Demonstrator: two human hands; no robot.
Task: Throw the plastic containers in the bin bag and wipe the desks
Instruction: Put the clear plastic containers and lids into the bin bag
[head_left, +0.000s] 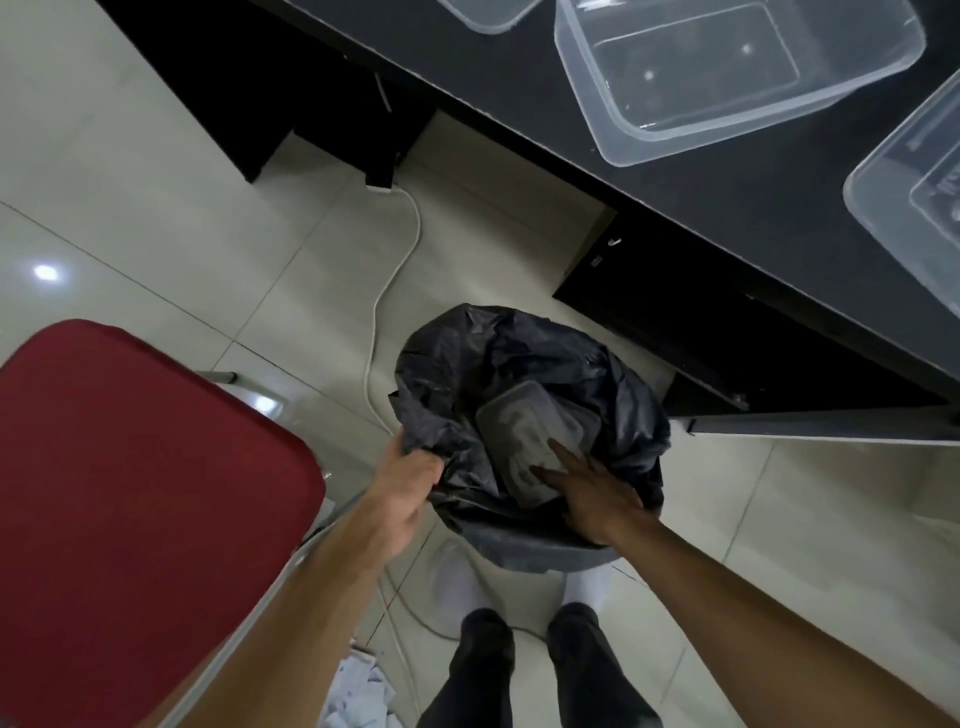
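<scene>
A plastic container (524, 441) lies inside the bin bag (613, 395) on the floor.
The left hand (410, 483) grips the bag's rim; the right hand (597, 499) rests straight-fingered on the container. A red chair (130, 493) crowds the left side; more clear containers (727, 78) sit on the table (753, 218).

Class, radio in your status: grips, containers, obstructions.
Left grip holds black plastic bin bag. Right grip open on clear rectangular plastic container inside. Nothing blocking.
</scene>
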